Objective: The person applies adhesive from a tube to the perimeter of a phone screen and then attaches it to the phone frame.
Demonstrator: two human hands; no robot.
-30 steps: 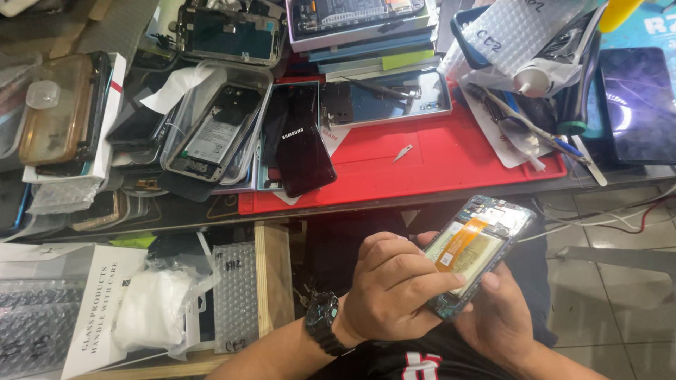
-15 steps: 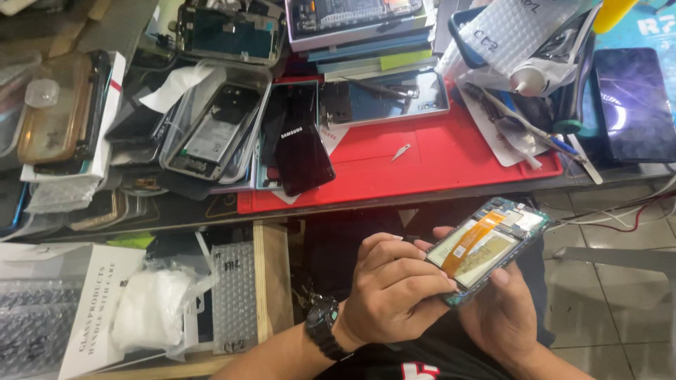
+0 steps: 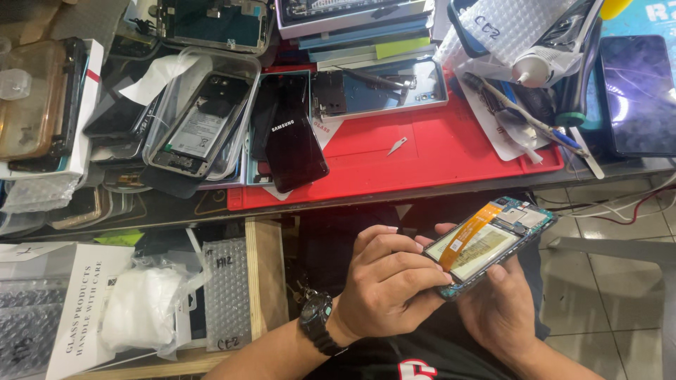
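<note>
Both hands hold an opened phone (image 3: 493, 246) below the table edge, its back cover off, showing a battery, an orange flex cable and a circuit board. My left hand (image 3: 387, 281), with a black watch on the wrist, pinches the phone's near end with curled fingers. My right hand (image 3: 501, 309) cradles it from underneath, thumb on the lower edge. Whether a tool sits in the left fingers cannot be seen.
A red work mat (image 3: 436, 151) on the cluttered table (image 3: 394, 195) carries a black phone (image 3: 292, 141), a phone frame (image 3: 384, 88) and a small metal pick (image 3: 396, 146). A clear tray with an opened phone (image 3: 201, 119), stacked boxes (image 3: 359, 28) and tools (image 3: 524, 116) crowd around. A white box (image 3: 77, 309) and bubble wrap (image 3: 229, 292) lie lower left.
The phone has swung from a steeper tilt to lie flatter, its far end further right. My left fingers have shifted along its near end.
</note>
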